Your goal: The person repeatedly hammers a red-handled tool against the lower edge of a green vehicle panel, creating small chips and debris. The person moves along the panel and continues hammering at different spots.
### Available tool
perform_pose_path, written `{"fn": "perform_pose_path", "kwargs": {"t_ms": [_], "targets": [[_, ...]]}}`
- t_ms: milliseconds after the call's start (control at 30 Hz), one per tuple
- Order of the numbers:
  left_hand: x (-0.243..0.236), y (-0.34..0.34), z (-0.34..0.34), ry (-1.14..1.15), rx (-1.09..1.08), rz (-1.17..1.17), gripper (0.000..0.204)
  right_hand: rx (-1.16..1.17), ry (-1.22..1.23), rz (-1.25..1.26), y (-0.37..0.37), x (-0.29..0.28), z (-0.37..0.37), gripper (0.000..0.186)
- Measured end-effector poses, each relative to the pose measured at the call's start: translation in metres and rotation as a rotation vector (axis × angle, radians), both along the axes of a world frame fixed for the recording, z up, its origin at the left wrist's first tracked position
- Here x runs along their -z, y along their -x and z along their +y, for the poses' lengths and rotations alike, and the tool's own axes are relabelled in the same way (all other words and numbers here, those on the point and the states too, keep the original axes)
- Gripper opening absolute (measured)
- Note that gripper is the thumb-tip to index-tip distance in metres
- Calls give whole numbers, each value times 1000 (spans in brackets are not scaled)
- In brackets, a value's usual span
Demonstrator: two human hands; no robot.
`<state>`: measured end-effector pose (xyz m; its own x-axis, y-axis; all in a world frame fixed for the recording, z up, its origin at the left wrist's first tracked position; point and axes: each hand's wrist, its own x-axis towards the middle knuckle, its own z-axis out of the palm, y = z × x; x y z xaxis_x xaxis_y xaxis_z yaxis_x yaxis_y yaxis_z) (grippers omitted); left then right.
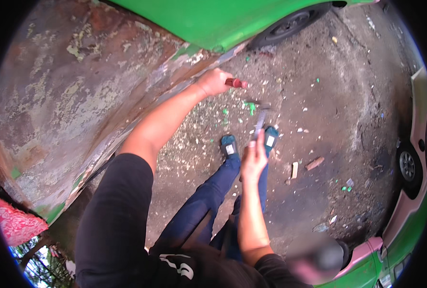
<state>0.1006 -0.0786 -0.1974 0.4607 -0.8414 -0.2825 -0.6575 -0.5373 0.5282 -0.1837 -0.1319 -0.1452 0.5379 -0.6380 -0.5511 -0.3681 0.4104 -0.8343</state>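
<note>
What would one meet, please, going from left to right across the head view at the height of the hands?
Stripped car panel → left hand gripping a red-handled tool → right hand holding a hammer → wood scraps → pink car's wheel.

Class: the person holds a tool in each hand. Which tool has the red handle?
The tool in the left hand, at the stripped panel's edge; the right hand holds a grey metal hammer.

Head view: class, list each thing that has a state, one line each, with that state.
left hand: closed around red-handled tool, against the panel's edge
right hand: gripping hammer, raised
car panel: paint stripped, rusty, green flakes left
ground: littered with paint chips
</note>
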Motion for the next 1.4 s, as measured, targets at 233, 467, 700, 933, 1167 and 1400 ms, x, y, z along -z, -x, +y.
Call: {"fn": "perform_pose_path", "kwargs": {"t_ms": [233, 467, 700, 933, 1167, 1400], "targets": [[4, 9, 1, -113, 168, -31, 10, 291, -201, -91, 6, -14, -50, 50], [7, 7, -4, -162, 155, -9, 11, 286, -176, -96, 6, -9, -54, 49], [6, 0, -9, -111, 129, 30, 13, 36, 202, 81, -10, 11, 5, 48], [9, -3, 1, -93, 98, 48, 18, 387, -322, 35, 5, -13, 14, 50], [10, -10, -9, -65, 19, 71, 16, 191, 90, -7, -17, 6, -2, 49], [19, 6, 29, -149, 117, 57, 15, 338, -216, -68, -6, -22, 2, 52]]}}
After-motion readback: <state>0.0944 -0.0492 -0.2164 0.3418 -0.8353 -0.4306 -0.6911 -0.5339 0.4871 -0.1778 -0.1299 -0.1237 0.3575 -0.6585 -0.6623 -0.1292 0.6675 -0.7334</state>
